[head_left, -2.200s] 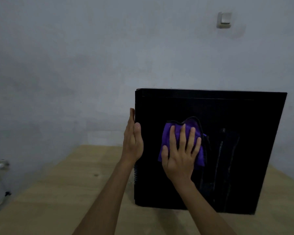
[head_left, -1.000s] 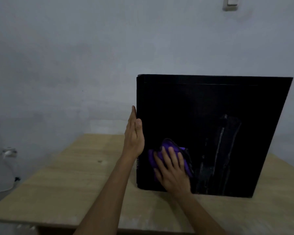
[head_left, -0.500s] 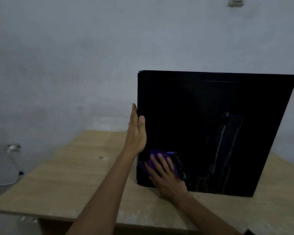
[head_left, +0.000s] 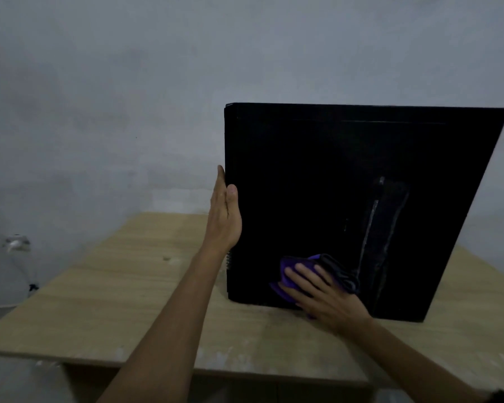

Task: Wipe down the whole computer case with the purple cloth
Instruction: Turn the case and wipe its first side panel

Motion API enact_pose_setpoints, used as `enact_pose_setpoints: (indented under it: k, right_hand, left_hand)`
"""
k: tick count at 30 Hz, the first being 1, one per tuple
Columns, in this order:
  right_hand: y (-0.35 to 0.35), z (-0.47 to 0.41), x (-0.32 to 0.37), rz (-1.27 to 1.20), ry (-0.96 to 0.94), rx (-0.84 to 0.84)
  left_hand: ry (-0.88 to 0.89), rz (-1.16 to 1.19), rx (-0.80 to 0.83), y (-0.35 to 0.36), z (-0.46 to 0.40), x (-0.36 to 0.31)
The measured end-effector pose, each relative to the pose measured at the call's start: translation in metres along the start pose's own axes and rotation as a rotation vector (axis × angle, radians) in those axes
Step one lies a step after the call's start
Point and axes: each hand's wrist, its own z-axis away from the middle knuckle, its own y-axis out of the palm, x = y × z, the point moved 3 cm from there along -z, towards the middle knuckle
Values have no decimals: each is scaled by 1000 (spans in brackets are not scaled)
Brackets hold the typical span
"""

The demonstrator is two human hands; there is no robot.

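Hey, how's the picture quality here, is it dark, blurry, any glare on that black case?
Head view: dim, flat light with a bluish cast on the wall; the computer case is near-solid black, showing only faint pale streaks at its lower right; no strong glare. The right hand on the purple cloth looks slightly soft, the left hand crisper. Wide-angle distortion slants the case's right edge.

I held my left hand flat and upright, fingers straight; my right hand lay spread, palm down, arm extended.
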Motion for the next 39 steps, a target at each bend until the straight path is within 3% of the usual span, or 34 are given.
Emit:
enact_pose_setpoints:
  k: [5, 8, 13, 19, 24, 29, 35, 39]
  right_hand:
    - [1, 10, -10, 53, -72, 14]
    - [0, -15, 9, -17, -207, 27]
    - [-7, -77, 58, -69, -434, 232]
    - [-3, -45, 26, -198, -373, 175]
    - [-1, 9, -17, -87, -384, 188]
    - [-4, 7, -20, 12, -408, 131]
    - [-11, 7, -26, 59, -414, 52]
    - [-20, -3, -45, 63, -382, 19]
  left_hand:
    - [22, -25, -4, -3, -1, 3]
    - [34, -33, -11, -4, -1, 2]
    - [3, -14, 8, -6, -3, 3]
    - [4, -28, 41, -11, -9, 4]
    - [-13, 3, 16, -6, -6, 1]
    - [-24, -36, -51, -4, -2, -3]
    - [265, -330, -302, 4, -9, -54]
    - [535, -486, -282, 17, -34, -111]
